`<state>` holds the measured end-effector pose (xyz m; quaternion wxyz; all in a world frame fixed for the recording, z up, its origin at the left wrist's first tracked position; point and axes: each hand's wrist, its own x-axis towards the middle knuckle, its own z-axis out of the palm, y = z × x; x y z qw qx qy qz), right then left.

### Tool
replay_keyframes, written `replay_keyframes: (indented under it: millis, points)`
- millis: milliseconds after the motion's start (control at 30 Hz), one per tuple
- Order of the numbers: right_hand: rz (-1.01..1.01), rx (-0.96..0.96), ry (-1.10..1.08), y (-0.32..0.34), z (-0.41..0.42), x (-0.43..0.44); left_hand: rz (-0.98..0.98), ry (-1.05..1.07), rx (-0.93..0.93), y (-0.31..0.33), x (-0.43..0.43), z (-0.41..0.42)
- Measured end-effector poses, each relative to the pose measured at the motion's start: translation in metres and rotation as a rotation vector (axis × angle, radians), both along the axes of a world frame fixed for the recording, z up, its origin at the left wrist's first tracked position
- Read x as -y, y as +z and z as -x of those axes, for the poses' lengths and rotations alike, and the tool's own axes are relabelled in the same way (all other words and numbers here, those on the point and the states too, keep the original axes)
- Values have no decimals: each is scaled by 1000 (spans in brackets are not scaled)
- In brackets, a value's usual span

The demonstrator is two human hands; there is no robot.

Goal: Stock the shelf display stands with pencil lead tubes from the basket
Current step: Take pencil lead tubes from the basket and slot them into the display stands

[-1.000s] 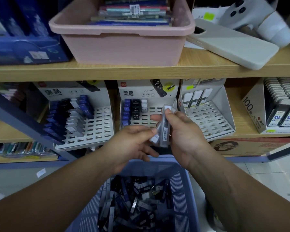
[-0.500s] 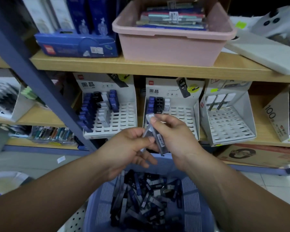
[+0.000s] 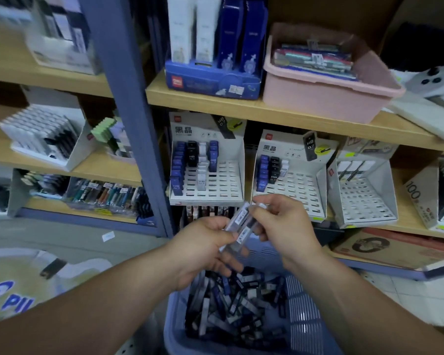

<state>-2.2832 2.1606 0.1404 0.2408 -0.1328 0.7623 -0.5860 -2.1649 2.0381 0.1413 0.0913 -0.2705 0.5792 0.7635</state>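
Early yet, pinching a few pale lead tubes [image 3: 241,226] between fingers [image 3: 267,211] of left hand [image 3: 203,243] and right hand [image 3: 286,222] above heaped basket [image 3: 304,299], display stands [image 3: 217,187] mostly unfilled.

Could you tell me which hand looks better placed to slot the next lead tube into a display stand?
Probably the right hand: it pinches the upper end of the tubes, just below the mostly empty middle stand. The left hand sits lower, gripping their bottom ends.
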Motion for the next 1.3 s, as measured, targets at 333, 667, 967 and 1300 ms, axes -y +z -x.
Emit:
replay_keyframes:
  millis: [333, 667, 967, 1300]
  points:
    - [146, 208, -160, 9, -25, 45, 86, 139, -61, -2, 53, -20]
    - [376, 373, -132, 21, -20, 61, -157, 266, -72, 8, 69, -16]
    - [306, 332, -154, 18, -19, 66, -56, 350, -63, 5, 72, -15]
    - [-58, -193, -90, 8, 20, 87, 105, 523, -37, 13, 110, -24]
